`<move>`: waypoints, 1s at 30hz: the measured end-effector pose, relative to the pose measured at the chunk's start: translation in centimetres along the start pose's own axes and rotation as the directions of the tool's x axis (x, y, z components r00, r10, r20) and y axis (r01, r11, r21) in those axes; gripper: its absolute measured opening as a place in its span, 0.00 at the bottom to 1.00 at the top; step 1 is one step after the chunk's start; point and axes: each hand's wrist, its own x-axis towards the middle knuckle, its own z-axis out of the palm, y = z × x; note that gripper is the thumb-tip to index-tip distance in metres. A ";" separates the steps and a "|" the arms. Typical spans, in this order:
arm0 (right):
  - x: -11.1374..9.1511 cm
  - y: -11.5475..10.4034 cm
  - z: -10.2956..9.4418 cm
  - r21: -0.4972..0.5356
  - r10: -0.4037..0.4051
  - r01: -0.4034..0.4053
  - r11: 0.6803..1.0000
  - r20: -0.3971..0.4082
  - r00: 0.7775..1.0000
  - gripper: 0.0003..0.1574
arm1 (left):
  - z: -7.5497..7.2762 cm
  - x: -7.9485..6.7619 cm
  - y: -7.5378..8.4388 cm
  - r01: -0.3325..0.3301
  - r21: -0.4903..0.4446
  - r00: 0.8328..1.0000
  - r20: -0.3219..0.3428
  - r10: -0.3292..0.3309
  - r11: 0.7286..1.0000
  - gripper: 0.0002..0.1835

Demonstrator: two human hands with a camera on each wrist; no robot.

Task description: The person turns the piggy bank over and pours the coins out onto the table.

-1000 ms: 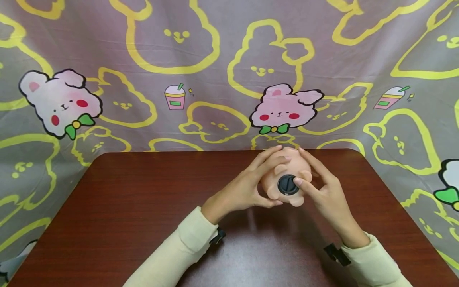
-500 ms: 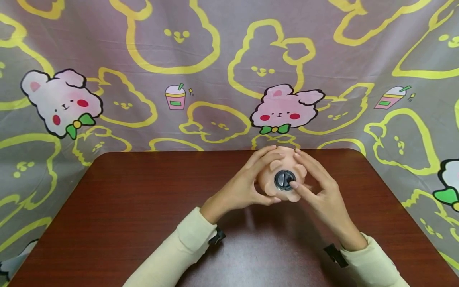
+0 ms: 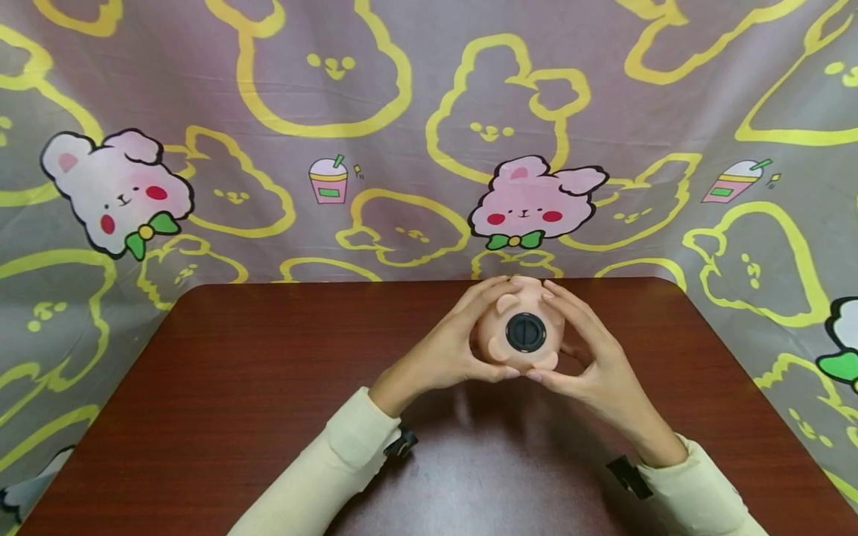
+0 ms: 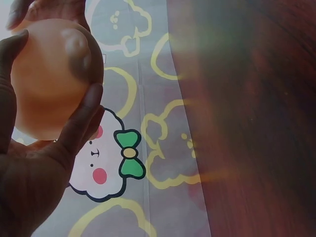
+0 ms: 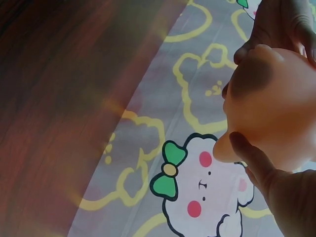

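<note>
Held up over the far part of the table is a peach-coloured piggy bank [image 3: 529, 296], its underside facing me. Stubby feet surround a round black stopper [image 3: 526, 332] with a raised bar across it. My left hand [image 3: 440, 351] grips the bank's left side, fingers along the top and thumb below. On the other side my right hand [image 3: 606, 368] holds it the same way, thumb tip near the left thumb. The left wrist view shows the smooth, rounded side of the piggy bank [image 4: 49, 94] between the fingers. In the right wrist view a foot sticks out beside the thumb.
A dark red-brown wooden table [image 3: 268, 387] lies beneath the hands. Close behind its far edge hangs a grey curtain [image 3: 402, 89] printed with yellow outlines and white rabbits. Black straps [image 3: 628, 476] sit at both cuffs.
My right thumb has left the black stopper and moved down to the bank's lower edge. The piggy bank has shifted slightly left, and its underside has turned squarer to me.
</note>
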 end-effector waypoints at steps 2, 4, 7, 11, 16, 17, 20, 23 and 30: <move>0.0 -0.1 0.0 0.000 0.006 -0.006 1.000 -0.002 1.000 0.65 | 0.0 0.0 0.0 0.002 -0.004 1.000 0.005 -0.002 1.000 0.59; 0.0 -0.1 0.0 0.004 0.011 -0.011 1.000 -0.003 1.000 0.64 | 0.1 0.0 0.0 0.003 -0.012 1.000 0.004 -0.003 1.000 0.59; 0.0 -0.1 0.0 0.013 0.022 -0.022 1.000 0.001 1.000 0.64 | 0.1 0.0 0.0 0.004 -0.029 1.000 -0.001 -0.004 1.000 0.59; 0.0 -0.2 0.0 0.014 0.027 -0.027 1.000 0.008 1.000 0.64 | 0.1 0.1 0.0 0.002 -0.038 1.000 -0.012 -0.002 0.999 0.58; 0.1 -0.2 -0.2 -0.025 0.003 -0.003 1.000 0.003 1.000 0.64 | 0.1 0.1 0.1 -0.004 -0.016 1.000 -0.030 0.004 1.000 0.54; 0.1 -0.2 -0.2 -0.037 -0.004 0.004 0.999 -0.003 1.000 0.63 | 0.1 0.1 0.1 0.002 -0.013 0.999 -0.033 -0.002 1.000 0.54; 0.2 -0.3 -0.2 -0.088 -0.039 0.036 0.995 -0.032 0.999 0.58 | 0.2 0.0 0.2 0.025 -0.004 0.999 -0.043 -0.025 1.000 0.55; 0.3 -0.4 0.2 -0.173 -0.121 0.106 0.979 -0.082 0.989 0.45 | 0.2 -0.1 0.1 0.042 0.007 0.998 -0.052 -0.042 0.999 0.55; 0.5 -0.7 1.2 -0.346 -0.322 0.248 0.905 -0.176 0.930 0.33 | 0.5 -0.1 -0.1 0.051 0.048 0.996 -0.070 -0.048 0.998 0.55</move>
